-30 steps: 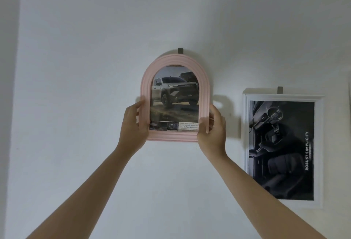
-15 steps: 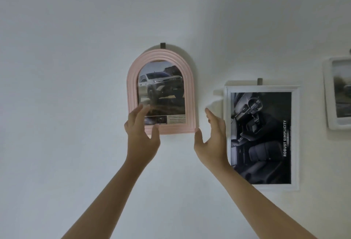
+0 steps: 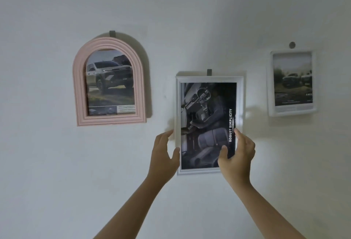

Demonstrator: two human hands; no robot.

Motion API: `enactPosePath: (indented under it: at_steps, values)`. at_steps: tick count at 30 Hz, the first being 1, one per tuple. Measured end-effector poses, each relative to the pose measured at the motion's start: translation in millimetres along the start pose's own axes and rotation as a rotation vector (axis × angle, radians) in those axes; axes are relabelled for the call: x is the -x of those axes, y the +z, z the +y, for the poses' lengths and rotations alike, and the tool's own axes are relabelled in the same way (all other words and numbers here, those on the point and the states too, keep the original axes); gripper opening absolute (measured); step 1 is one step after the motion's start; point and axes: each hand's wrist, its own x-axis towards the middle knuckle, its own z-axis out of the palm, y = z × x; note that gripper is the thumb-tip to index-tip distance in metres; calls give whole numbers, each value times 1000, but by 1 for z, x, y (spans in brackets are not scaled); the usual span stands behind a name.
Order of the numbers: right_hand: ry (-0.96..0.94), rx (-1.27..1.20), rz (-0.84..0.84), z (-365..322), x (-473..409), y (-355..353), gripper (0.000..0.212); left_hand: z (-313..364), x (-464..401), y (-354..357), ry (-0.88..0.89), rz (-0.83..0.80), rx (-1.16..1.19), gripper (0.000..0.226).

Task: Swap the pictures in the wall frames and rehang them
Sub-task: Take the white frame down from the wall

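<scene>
A white rectangular frame [image 3: 240, 96] with a dark car-interior picture hangs from a grey hook at the middle of the wall. My left hand [image 3: 163, 155] is at its lower left edge, thumb on the front rim and fingers spread beside it. My right hand [image 3: 237, 155] is spread in front of its lower right part, thumb over the picture, fingers not wrapped round the edge. A pink arched frame [image 3: 79, 94] with a pickup-truck picture hangs untouched on its hook at the left.
A smaller white frame [image 3: 270, 86] with rounded corners and an outdoor vehicle picture hangs under a round peg at the right. Bare white wall [image 3: 57, 181] surrounds the frames.
Both hands let go of the pink arched frame, which stays on its hook, and moved right to the white rectangular frame. The view shifted right, showing the third frame fully.
</scene>
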Motion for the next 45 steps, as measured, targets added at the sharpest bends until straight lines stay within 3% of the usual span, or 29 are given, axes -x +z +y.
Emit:
enactPosePath:
  at_steps: [4, 8, 16, 28, 33, 39, 45]
  values:
    - [158, -1, -128, 37, -1, -8, 69, -4, 4, 24, -134, 3, 8, 52]
    - [169, -80, -286, 57, -2, -13, 73, 0, 4, 38, -242, 39, 41, 53]
    - [129, -319, -264, 58, -16, -20, 68, 12, 2, 32, -306, 144, 107, 51]
    - [102, -459, -262, 58, -13, -38, 53, 33, 12, 9, -282, 104, 144, 52]
    - [128, -626, -277, 52, 4, -79, 36, 26, 39, 5, -339, 21, 234, 52]
    - [212, -767, -406, 32, 43, -127, 46, 12, 92, 16, -479, -120, 281, 52]
    - [232, -706, -290, 22, 91, -149, 53, 14, 133, 27, -552, -250, 113, 39]
